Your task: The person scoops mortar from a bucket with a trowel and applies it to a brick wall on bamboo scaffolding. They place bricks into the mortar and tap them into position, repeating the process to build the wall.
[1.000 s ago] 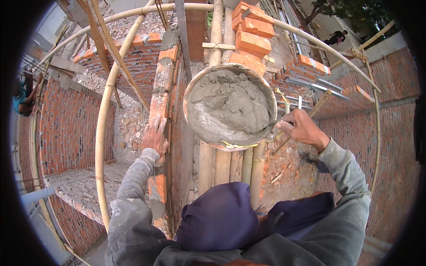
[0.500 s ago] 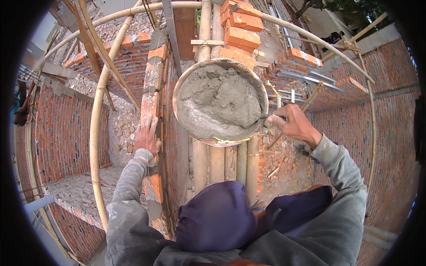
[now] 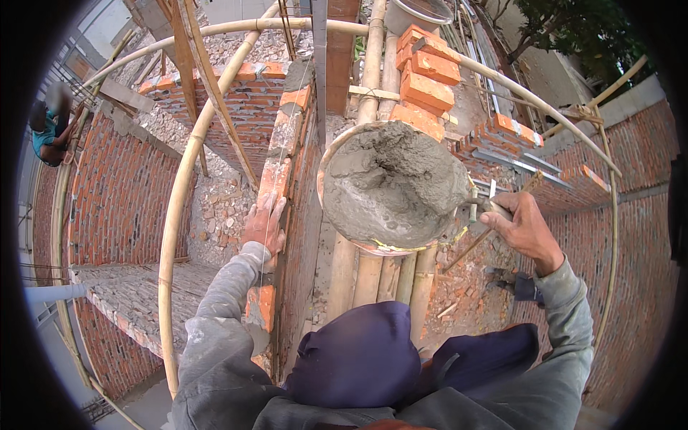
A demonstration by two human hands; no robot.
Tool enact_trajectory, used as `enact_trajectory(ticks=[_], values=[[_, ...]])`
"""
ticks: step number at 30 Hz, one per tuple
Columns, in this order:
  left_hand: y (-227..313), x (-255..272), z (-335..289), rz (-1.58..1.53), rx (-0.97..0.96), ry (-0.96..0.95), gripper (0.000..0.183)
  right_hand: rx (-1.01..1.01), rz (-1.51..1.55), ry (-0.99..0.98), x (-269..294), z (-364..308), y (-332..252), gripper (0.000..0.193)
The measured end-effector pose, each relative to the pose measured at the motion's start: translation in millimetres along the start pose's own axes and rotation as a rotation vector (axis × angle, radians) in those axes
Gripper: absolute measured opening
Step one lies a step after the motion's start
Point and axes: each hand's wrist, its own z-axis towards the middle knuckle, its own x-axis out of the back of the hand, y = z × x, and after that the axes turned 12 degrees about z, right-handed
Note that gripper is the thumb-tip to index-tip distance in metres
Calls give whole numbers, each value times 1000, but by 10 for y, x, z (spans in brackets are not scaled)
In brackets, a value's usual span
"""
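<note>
My right hand (image 3: 527, 228) is closed round the handle of a trowel (image 3: 496, 209) at the right side of a round bucket (image 3: 325, 168). Wet grey mortar (image 3: 373, 204) fills the bucket. A heap of it rises on the right, where the trowel's blade is hidden under mortar. My left hand (image 3: 265, 229) lies with stretched fingers on top of a narrow brick wall (image 3: 276, 175), holding nothing. A thin string (image 3: 287, 136) runs along this wall, passing over the left hand.
Bamboo poles (image 3: 369, 276) lie beneath the bucket. Orange bricks (image 3: 430, 82) are stacked beyond it, near another bucket (image 3: 423, 13). A curved-looking bamboo rail (image 3: 170, 265) runs at left. Another person (image 3: 51, 129) crouches far left. Brick rubble (image 3: 459, 297) lies below right.
My right hand has lifted the trowel, raising a heap of mortar at the bucket's right side. The view has shifted, so the surroundings sit farther right. My left hand remains on the wall.
</note>
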Motion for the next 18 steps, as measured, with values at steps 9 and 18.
enact_trajectory(ticks=[9,18], values=[[-11,19,14,4,4,-29,96,120,464,-64,-789,1135,-792,28],[-41,15,25,-36,-3,-40,98,68,979,124,-2797,2899,-1667,26]])
